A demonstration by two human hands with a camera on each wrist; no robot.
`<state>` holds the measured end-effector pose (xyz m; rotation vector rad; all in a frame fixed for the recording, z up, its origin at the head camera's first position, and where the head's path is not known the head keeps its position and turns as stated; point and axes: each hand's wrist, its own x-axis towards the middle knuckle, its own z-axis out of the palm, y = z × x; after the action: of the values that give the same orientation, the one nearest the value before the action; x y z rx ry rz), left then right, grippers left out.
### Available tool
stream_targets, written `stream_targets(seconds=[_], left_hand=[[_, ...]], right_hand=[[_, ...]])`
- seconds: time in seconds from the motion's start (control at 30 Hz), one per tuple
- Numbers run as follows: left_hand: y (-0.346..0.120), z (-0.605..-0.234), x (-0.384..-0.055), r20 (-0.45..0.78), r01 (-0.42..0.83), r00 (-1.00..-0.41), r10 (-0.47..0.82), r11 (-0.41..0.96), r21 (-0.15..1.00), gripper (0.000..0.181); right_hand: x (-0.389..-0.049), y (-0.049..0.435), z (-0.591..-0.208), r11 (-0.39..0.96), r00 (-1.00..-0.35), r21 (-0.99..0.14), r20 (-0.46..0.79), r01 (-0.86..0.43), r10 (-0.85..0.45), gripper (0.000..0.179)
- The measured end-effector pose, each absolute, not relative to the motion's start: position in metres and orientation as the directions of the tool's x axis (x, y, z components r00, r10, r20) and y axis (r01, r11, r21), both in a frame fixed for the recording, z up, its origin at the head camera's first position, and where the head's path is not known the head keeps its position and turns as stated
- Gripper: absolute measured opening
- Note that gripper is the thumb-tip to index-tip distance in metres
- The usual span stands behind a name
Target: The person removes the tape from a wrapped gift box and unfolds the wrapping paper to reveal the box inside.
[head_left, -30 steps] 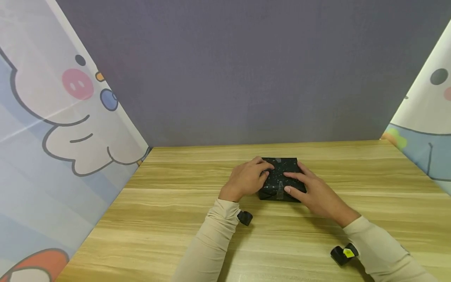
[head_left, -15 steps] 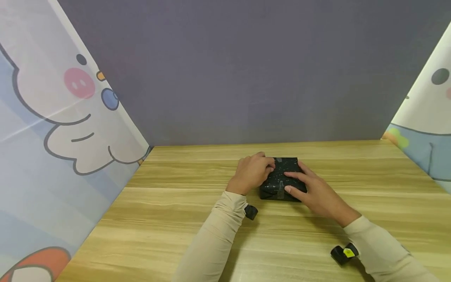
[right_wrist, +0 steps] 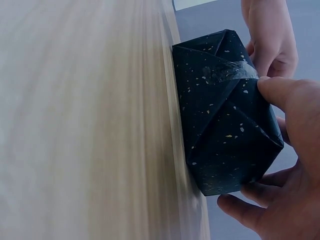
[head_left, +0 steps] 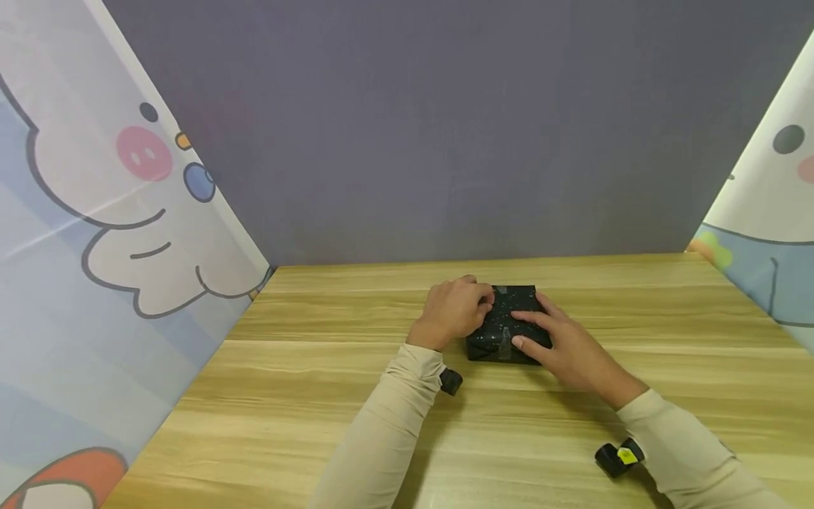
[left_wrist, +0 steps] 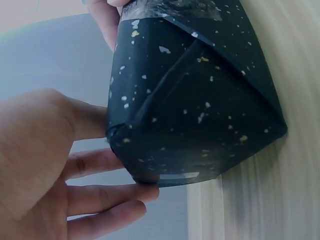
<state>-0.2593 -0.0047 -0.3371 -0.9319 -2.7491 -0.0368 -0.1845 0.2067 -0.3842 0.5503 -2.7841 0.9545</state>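
Head view: on the table [head_left: 286,410], the left hand [head_left: 450,311] and right hand [head_left: 572,348] are gripping a wrapped box [head_left: 506,316], fingers bent round opposite sides, apparently steadying it; next is likely needing even pressure.

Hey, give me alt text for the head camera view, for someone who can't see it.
A person's left hand and right hand hold opposite sides of a black speckled package with clear tape on it, resting on a wood-grain table. Behind is a gray panel, with cartoon-print sheets at either side.
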Motion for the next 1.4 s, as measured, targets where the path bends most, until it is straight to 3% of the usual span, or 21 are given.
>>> stream_targets(seconds=[0.5,1.4], left_hand=[[0.0,-0.338,-0.264,0.249,0.604,-0.758,0.604,0.793,-0.085,0.015],[-0.021,-0.357,-0.262,0.361,0.638,-0.758,0.543,0.733,0.237,0.014]], right_hand=[[-0.185,0.208,-0.385,0.733,-0.922,-0.561,0.257,-0.386,-0.289,0.057],[-0.186,0.207,-0.388,0.739,-0.921,-0.551,0.266,-0.388,-0.285,0.057]])
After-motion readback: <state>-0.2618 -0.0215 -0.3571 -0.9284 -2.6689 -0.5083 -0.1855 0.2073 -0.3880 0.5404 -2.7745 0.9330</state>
